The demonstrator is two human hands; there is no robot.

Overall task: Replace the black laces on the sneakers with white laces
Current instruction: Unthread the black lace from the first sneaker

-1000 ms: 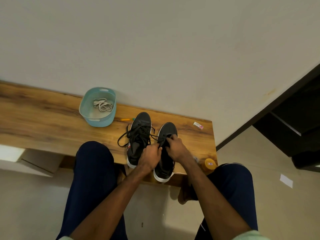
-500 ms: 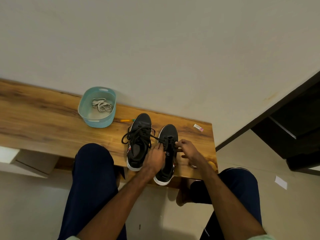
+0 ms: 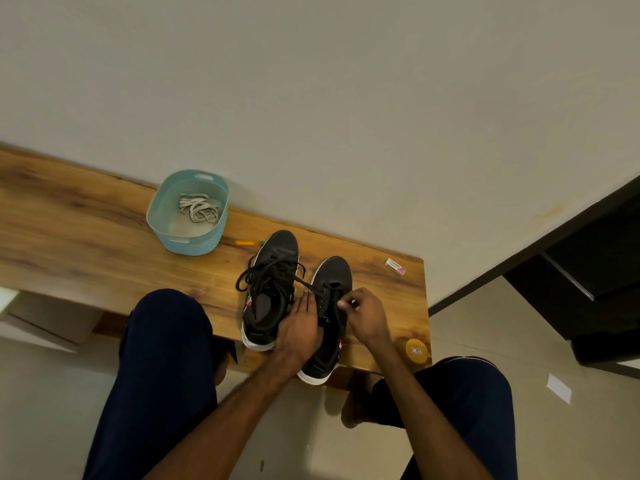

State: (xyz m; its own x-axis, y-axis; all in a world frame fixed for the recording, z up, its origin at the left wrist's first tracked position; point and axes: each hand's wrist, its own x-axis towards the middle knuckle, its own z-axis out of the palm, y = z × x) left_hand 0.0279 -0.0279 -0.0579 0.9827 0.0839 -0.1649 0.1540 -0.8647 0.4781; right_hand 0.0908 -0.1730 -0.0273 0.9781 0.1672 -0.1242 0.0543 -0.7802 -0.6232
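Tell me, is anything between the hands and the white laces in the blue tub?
Yes. The sneaker with loose black laces sits between the tub and the left hand and right hand. The white laces lie uncovered, so reaching over should work.

head cam | faces forward and down | close above wooden bench (image 3: pixel 104 237) | single view

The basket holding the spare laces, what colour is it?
The basket is a light teal blue; the head view, the only one, shows it plainly.

Black sneakers (image 3: pixel 278 249) side by side right of the basket (image 3: pixel 188 243), black laces (image 3: pixel 266 276) loose (tangled), white laces (image 3: pixel 199 208) inside it.
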